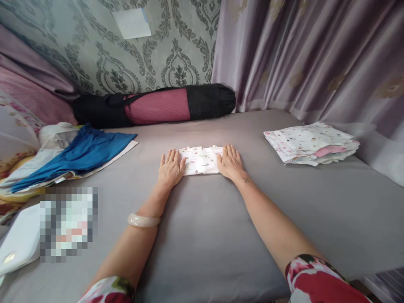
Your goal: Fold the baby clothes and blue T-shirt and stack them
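Observation:
A small folded white cloth with tiny coloured prints (pixel 201 160) lies on the grey bed sheet (pixel 208 227). My left hand (pixel 171 167) rests flat on its left end, fingers stretched out and open. Flat on the cloth's right end lies my right hand (pixel 230 162), fingers together and extended. Neither hand grips anything. A pale bangle (pixel 143 220) circles my left wrist.
A stack of folded printed cloths (pixel 311 143) sits at the right. A blue garment (pixel 78 153) lies on a heap of fabric at the left. A black and pink rolled bag (pixel 154 105) lies along the wall. Purple curtains (pixel 309 54) hang behind.

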### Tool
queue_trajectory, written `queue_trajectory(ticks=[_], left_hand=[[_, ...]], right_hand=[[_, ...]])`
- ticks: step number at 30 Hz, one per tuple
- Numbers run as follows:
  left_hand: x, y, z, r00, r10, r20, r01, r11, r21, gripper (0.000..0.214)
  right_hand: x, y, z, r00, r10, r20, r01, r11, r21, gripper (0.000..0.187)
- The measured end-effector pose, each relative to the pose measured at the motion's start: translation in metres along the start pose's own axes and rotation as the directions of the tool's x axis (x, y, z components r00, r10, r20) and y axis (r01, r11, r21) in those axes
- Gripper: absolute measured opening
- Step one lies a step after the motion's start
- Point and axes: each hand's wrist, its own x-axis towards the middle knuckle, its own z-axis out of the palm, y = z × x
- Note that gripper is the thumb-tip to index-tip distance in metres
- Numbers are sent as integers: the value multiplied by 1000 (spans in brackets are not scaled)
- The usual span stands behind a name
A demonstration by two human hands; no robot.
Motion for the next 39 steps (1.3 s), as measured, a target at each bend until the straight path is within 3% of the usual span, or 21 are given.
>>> queue_trajectory(ticks=[3, 12, 19, 23, 27, 39], left_hand=[[0, 0, 2, 997, -12, 75, 11, 1000, 5, 61], [0, -2, 5, 998, -3, 55, 2, 1000, 15, 61], [-2, 12, -3, 985, 126, -121, -119, 991, 63, 59], [-4, 27, 0, 977, 208, -49, -208, 978, 13, 58], [-4, 30, 6, 980, 197, 40, -196, 980, -33, 59], [-5, 32, 3, 983, 181, 30, -179, 983, -42, 56]], right_hand=[[0, 0, 4, 999, 1, 40, -1, 1000, -1, 65], [1, 2, 7, 1000, -18, -4, 18, 1000, 14, 65], [-4, -16, 5, 983, -136, -126, 138, 990, 4, 62], [-7, -27, 12, 983, -166, -82, 170, 984, 45, 61], [-6, -28, 19, 988, -146, -51, 149, 987, 65, 60], [-7, -28, 18, 983, -155, -99, 162, 984, 69, 58]])
